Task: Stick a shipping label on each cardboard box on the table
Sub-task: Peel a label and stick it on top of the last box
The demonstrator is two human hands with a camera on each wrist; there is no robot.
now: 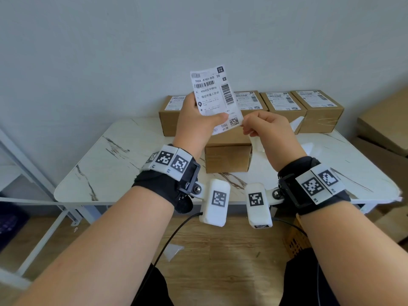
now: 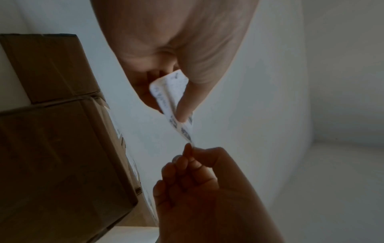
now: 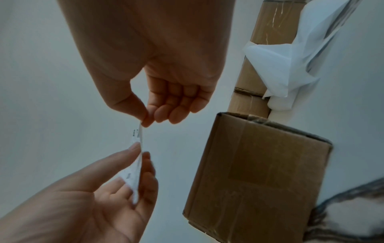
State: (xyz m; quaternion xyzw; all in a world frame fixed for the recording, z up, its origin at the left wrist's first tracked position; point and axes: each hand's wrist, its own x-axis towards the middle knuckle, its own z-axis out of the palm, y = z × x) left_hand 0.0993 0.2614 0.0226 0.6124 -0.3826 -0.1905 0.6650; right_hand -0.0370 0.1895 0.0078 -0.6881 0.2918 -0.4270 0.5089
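Note:
I hold a white shipping label (image 1: pixel 215 96) upright above the table. My left hand (image 1: pixel 212 117) grips its lower left part, thumb on the printed face. My right hand (image 1: pixel 244 127) pinches its bottom right corner. The left wrist view shows the label (image 2: pixel 170 97) between thumb and fingers, and the right wrist view shows its edge (image 3: pixel 136 164) running down from my right hand (image 3: pixel 145 122). A plain cardboard box (image 1: pixel 228 159) with no label visible stands below my hands. Several labelled boxes (image 1: pixel 282 104) line the back edge.
The white marble table (image 1: pixel 123 164) has bare room left of the centre box. Peeled white backing sheets (image 1: pixel 309 147) lie to the right of it, one leaning on a box (image 3: pixel 290 62). Flat cardboard (image 1: pixel 386 124) is stacked on the right, a metal rack (image 1: pixel 33 173) on the left.

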